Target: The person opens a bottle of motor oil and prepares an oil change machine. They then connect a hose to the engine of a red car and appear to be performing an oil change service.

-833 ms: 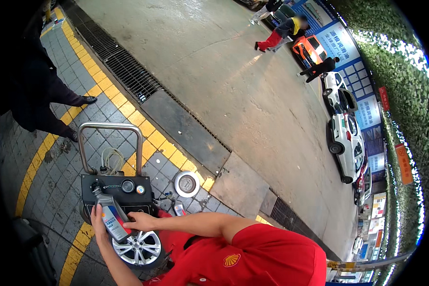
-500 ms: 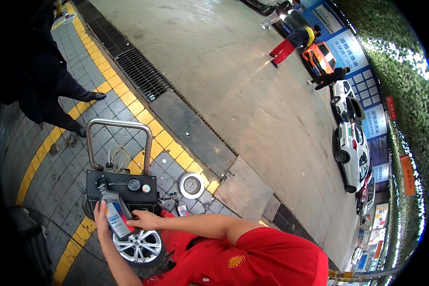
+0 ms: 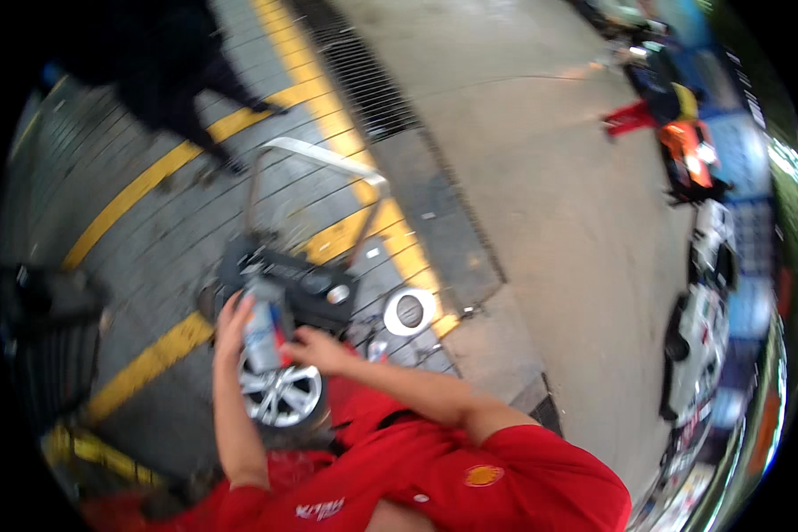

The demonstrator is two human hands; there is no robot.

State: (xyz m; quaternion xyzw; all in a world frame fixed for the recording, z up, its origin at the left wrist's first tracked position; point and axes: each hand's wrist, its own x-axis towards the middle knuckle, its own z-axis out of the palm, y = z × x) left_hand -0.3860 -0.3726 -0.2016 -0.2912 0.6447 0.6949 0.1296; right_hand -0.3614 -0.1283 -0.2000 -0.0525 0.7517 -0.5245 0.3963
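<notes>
We swung view since before, frame now blurred. Left hand wraps spray can; right hand pinches its lower end, above wheel.

Outdoors, daylight. Grey paved ground crossed by yellow lines; drain grate beside pale concrete. Parked cars, blurred, probably along right edge.

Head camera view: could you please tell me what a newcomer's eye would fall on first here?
Probably the silver and blue spray can, held low and left of centre by the left hand, with the right hand touching its side. Just below it sits a silver alloy car wheel; the red sleeve fills the bottom edge.
</notes>
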